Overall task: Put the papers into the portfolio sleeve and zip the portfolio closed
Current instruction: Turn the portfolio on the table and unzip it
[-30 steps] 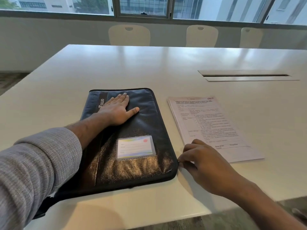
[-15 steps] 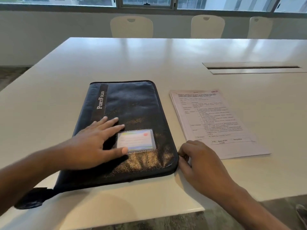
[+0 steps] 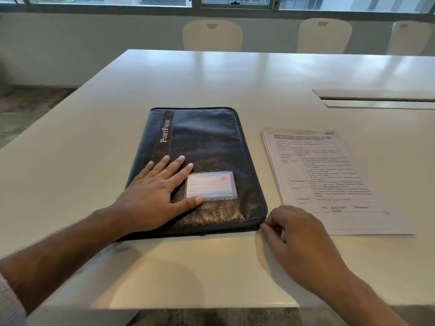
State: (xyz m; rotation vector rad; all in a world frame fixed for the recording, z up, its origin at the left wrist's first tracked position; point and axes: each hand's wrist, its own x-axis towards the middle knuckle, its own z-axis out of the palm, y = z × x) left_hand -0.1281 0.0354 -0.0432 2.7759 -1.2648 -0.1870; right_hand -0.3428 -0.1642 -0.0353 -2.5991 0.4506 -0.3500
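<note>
A dark blue portfolio (image 3: 207, 142) lies flat and closed on the white table (image 3: 235, 76), with a clear card pocket (image 3: 211, 184) on its cover. My left hand (image 3: 155, 196) rests flat on its near left part, fingers spread, thumb under the card pocket. At the portfolio's near right corner, my right hand (image 3: 299, 236) has its fingertips pinched together where the zipper ends; the zipper pull itself is hidden by the fingers. A stack of printed papers (image 3: 329, 175) lies on the table just right of the portfolio, its near edge behind my right hand.
A cable slot with a flap (image 3: 376, 98) is set into the table at the far right. Three white chairs (image 3: 211, 35) stand along the far edge under the windows. The table's near edge runs just below my forearms.
My left hand slid from the portfolio's far part toward me and now lies beside the card pocket. My right hand has stayed at the near right corner.
</note>
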